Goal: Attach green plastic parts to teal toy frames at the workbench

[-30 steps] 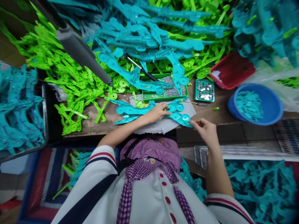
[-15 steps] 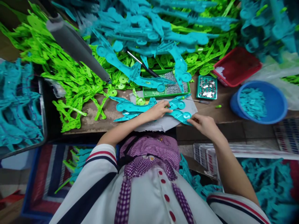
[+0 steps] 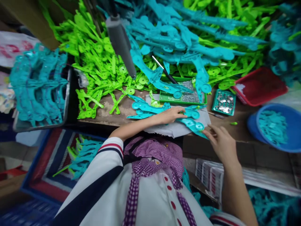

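My left hand [image 3: 171,115] lies flat, palm down, pressing a teal plastic part [image 3: 143,108] onto a white cloth [image 3: 176,128] on the brown workbench [image 3: 122,108]. My right hand [image 3: 222,142] hovers at the bench's front edge, fingers loosely spread, its fingertips near the round end of a second teal part [image 3: 196,125]. Nothing shows inside it. Just behind the cloth sits a green tray of small screws [image 3: 185,95]. A teal tray of silver discs [image 3: 224,102] stands to its right.
Heaps of green parts [image 3: 98,62] and teal parts [image 3: 178,34] cover the back of the bench. A grey padded handle [image 3: 120,44] hangs above. A red tray [image 3: 260,85] and a blue basin [image 3: 276,127] stand right. A bin of teal parts [image 3: 39,84] is at left.
The view has swung to the left and tilted. My right hand has come off the teal part's end and opened slightly; my left hand stays pressed on the part.
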Available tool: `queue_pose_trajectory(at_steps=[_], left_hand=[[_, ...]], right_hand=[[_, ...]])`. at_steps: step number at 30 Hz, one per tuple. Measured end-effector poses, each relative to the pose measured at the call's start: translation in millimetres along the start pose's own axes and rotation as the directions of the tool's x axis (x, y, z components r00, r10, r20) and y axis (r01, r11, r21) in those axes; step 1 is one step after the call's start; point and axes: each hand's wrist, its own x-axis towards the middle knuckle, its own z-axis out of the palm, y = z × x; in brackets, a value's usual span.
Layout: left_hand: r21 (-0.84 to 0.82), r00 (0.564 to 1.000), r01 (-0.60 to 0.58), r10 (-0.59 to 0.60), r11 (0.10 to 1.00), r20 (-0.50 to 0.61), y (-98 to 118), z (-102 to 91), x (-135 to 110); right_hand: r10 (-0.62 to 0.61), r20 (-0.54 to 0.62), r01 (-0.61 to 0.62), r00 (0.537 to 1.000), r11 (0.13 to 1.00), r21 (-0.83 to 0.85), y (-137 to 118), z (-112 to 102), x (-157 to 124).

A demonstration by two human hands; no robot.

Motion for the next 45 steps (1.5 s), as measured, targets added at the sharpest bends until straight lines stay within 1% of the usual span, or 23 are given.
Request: queue_pose_trajectory(at_steps=[2,3,4,6,7,9,11,13,14,15,17,19,20,21,23,25,27,31,35,37,41,43,45], left_hand=[[-0.049,0.994,0.019,-0.024,0.999,-0.104,17.0,-10.3,-14.4],[-0.08,0.985,0.035,-0.048,0.996,-0.165,26.9,-15.2,-24.7],[-0.116,0.97,0.051,-0.077,0.992,-0.231,36.9,-19.5,-36.8],[-0.215,0.919,0.069,-0.146,0.974,-0.366,54.7,-25.2,-64.7],[-0.277,0.884,0.073,-0.191,0.958,-0.427,61.6,-26.6,-79.3],[-0.406,0.812,0.078,-0.295,0.91,-0.504,70.0,-27.3,-106.7],[-0.504,0.754,0.099,-0.396,0.858,-0.525,70.5,-27.6,-128.5],[-0.542,0.717,0.134,-0.459,0.829,-0.525,61.6,-31.1,-144.8],[-0.535,0.702,0.154,-0.473,0.83,-0.532,53.4,-34.8,-151.8],[-0.51,0.686,0.185,-0.482,0.84,-0.545,42.6,-40.0,-158.5],[-0.407,0.644,0.303,-0.5,0.862,-0.579,16.2,-53.1,-171.9],[-0.284,0.584,0.473,-0.538,0.834,-0.608,-11.2,-66.2,-184.0],[-0.24,0.563,0.541,-0.559,0.806,-0.609,-22.9,-71.2,-188.6],[-0.21,0.555,0.585,-0.576,0.783,-0.6,-32.4,-74.8,-191.7],[-0.182,0.575,0.615,-0.594,0.768,-0.563,-44.2,-77.7,-193.6],[-0.171,0.602,0.619,-0.602,0.767,-0.525,-48.1,-77.1,-191.1],[-0.168,0.604,0.635,-0.62,0.754,-0.501,-48.4,-76.4,-187.2],[-0.19,0.592,0.659,-0.658,0.727,-0.466,-50.1,-78.9,-183.5],[-0.214,0.599,0.637,-0.65,0.74,-0.467,-53.9,-79.0,-184.5],[-0.208,0.604,0.632,-0.642,0.747,-0.472,-55.2,-77.3,-185.1],[-0.2,0.602,0.639,-0.645,0.743,-0.471,-57.3,-74.7,-185.8],[-0.196,0.602,0.64,-0.644,0.743,-0.472,-58.3,-74.6,-186.3],[-0.192,0.603,0.64,-0.641,0.744,-0.474,-58.9,-75.1,-187.0]], right_hand=[[0.037,-0.12,-0.017,0.992,0.988,0.156,-32.6,5.8,4.2],[0.036,-0.124,-0.003,0.992,0.968,0.252,-50.5,12.8,8.3],[0.017,-0.09,0.015,0.996,0.937,0.348,-68.0,22.0,13.4],[-0.061,0.056,0.023,0.997,0.853,0.522,-98.7,43.6,24.7],[-0.107,0.143,0.001,0.984,0.805,0.593,-110.9,54.3,30.1],[-0.174,0.288,-0.077,0.942,0.722,0.687,-128.9,73.0,39.6],[-0.23,0.384,-0.141,0.894,0.67,0.729,-140.3,87.3,47.9],[-0.274,0.436,-0.178,0.857,0.636,0.75,-148.3,98.1,57.2],[-0.279,0.441,-0.193,0.853,0.618,0.762,-152.2,102.8,62.9],[-0.263,0.428,-0.2,0.865,0.601,0.773,-156.6,107.4,69.7],[-0.193,0.344,-0.164,0.919,0.605,0.779,-167.8,118.3,87.1],[-0.184,0.226,-0.044,0.957,0.674,0.737,-182.2,134.3,109.6],[-0.217,0.179,0.033,0.96,0.719,0.694,-189.6,144.6,121.9],[-0.262,0.152,0.106,0.953,0.758,0.643,-196.3,156.2,134.1],[-0.327,0.145,0.2,0.934,0.813,0.547,-205.3,180.0,155.0],[-0.342,0.167,0.227,0.925,0.848,0.479,-206.9,199.6,167.5],[-0.356,0.183,0.246,0.916,0.862,0.443,-203.0,211.4,171.6],[-0.386,0.18,0.286,0.905,0.864,0.414,-194.3,217.5,169.3],[-0.383,0.172,0.298,0.908,0.876,0.38,-194.0,220.7,170.0],[-0.429,0.173,0.351,0.887,0.868,0.353,-194.8,222.9,170.7],[-0.531,0.205,0.464,0.822,0.834,0.299,-194.8,225.1,169.5],[-0.549,0.224,0.495,0.805,0.83,0.257,-195.0,226.1,168.1],[-0.549,0.241,0.508,0.8,0.835,0.212,-196.9,228.1,167.0]])
